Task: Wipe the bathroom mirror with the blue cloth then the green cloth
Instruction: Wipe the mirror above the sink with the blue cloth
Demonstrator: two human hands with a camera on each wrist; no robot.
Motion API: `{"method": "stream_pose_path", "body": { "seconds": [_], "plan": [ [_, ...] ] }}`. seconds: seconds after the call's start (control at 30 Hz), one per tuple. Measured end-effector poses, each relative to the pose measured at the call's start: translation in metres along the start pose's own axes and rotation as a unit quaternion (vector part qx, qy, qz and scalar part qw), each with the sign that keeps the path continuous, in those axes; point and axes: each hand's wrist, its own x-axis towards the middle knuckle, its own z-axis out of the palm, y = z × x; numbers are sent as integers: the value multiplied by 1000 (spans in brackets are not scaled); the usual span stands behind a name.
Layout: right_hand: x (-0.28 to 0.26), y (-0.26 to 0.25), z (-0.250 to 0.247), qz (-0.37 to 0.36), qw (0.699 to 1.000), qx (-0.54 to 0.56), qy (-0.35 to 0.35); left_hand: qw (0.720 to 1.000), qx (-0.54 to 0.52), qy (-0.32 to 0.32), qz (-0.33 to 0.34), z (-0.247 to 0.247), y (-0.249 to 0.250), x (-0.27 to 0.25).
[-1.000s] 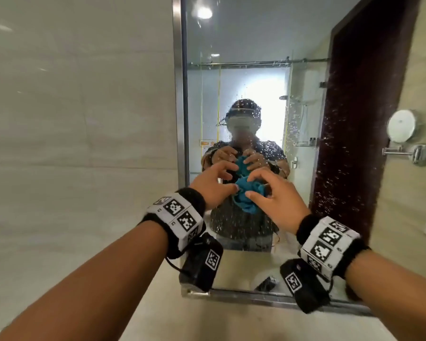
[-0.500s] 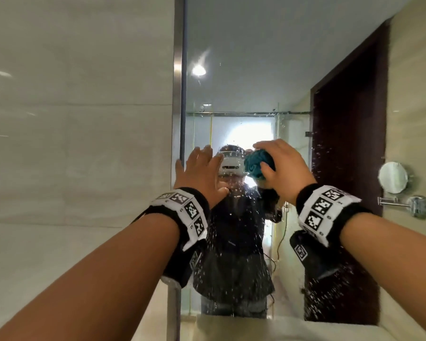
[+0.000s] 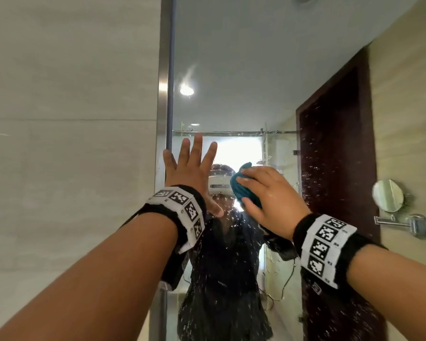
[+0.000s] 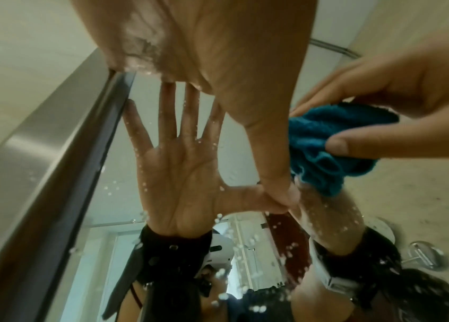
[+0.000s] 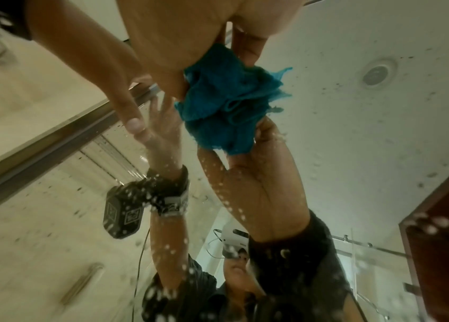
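Observation:
The bathroom mirror (image 3: 231, 70) fills the middle of the head view, its lower glass speckled with droplets. My right hand (image 3: 268, 193) grips the bunched blue cloth (image 3: 244, 188) and holds it against the glass at about head height. The blue cloth (image 4: 333, 143) shows crumpled between thumb and fingers in the left wrist view, and the blue cloth (image 5: 226, 104) hangs under my palm in the right wrist view. My left hand (image 3: 190, 168) lies flat on the mirror near its left frame, fingers straight and spread. No green cloth is in view.
A steel mirror frame (image 3: 165, 94) runs vertically beside the tiled wall (image 3: 71, 143) on the left. A round shaving mirror (image 3: 387, 195) on a chrome arm sticks out from the right wall. The glass reflects a dark door and a person.
Both hands rose from chest height to head height. The left hand let go of the blue cloth and went flat on the glass. The right hand carried the cloth up to the mirror.

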Motion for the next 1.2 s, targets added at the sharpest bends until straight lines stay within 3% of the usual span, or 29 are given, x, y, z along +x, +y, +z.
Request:
{"method": "stream_pose_path", "body": {
  "seconds": [0.13, 0.27, 0.43, 0.63, 0.7, 0.8, 0.87, 1.07, 1.13, 1.2],
  "plan": [
    [-1, 8, -9, -26, 999, -27, -30, 1000, -20, 1, 5, -3, 1, 2],
    [15, 15, -21, -34, 998, -55, -8, 1000, -23, 0, 5, -1, 1, 1],
    [27, 15, 3, 42, 997, -40, 54, 1000, -29, 0, 9, -3, -1, 0],
    [24, 17, 6, -46, 998, -51, 10, 1000, -25, -8, 10, -5, 1, -2],
    [36, 23, -6, -16, 999, -45, 26, 1000, -28, -9, 10, -5, 1, -2],
    [58, 36, -15, 112, 988, -21, 104, 999, -31, -5, 9, -2, 0, -2],
    [65, 32, -12, 143, 981, -25, 130, 999, -36, -1, 9, -1, -1, -1],
    [36, 17, 13, -42, 998, -52, 5, 999, -37, 0, 14, -1, 0, -1],
    [49, 26, -1, -9, 999, -51, 11, 999, -35, 2, 15, -1, -1, -2],
    [72, 41, -18, 77, 995, -34, 60, 999, -36, 3, 17, -2, -1, -2]
  ]
}}
